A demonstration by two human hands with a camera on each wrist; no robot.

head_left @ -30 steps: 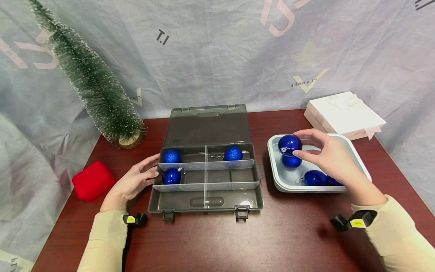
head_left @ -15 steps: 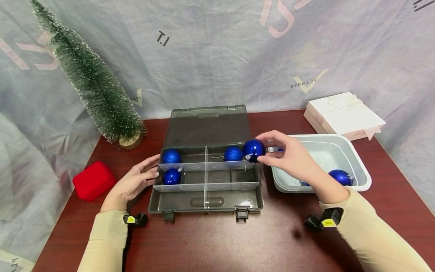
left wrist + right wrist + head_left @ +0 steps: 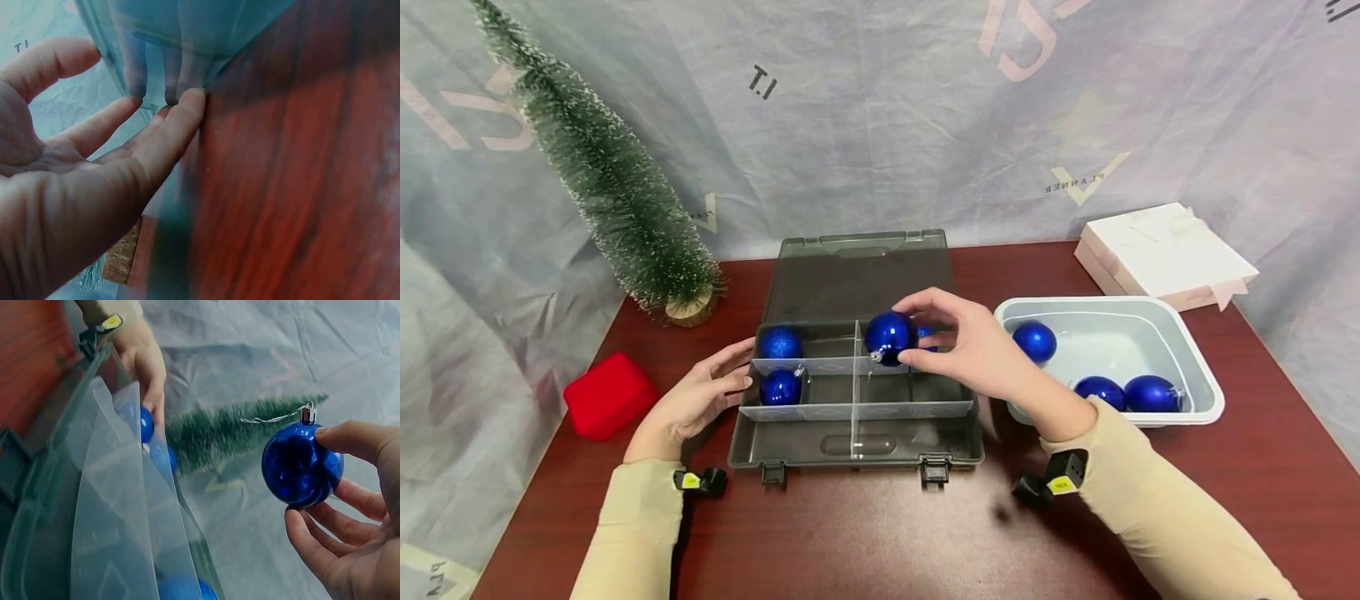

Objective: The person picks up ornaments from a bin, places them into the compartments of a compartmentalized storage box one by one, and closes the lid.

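Note:
My right hand (image 3: 964, 340) pinches a shiny blue Christmas ball (image 3: 889, 337) between thumb and fingers, over the right half of the divided case (image 3: 820, 446). In the right wrist view the ball (image 3: 302, 464) shows its silver cap and thread loop. Behind that hand a glittery blue ball (image 3: 927, 337) is partly hidden in the back right compartment. Another glittery ball (image 3: 781, 342) lies back left, with a shiny one (image 3: 781, 387) in the compartment in front of it. My left hand (image 3: 700, 396) touches the case's left side, its fingers fairly straight in the left wrist view.
A white tub (image 3: 1210, 392) on the right contains several blue balls. The case's smoky lid (image 3: 861, 279) lies open at the back. A small snowy tree (image 3: 617, 183) and red box (image 3: 610, 396) stand left; a pale gift box (image 3: 1165, 254) sits back right.
My right hand has carried the shiny ball leftward, from the tub to over the case. The left hand stays at the case's side.

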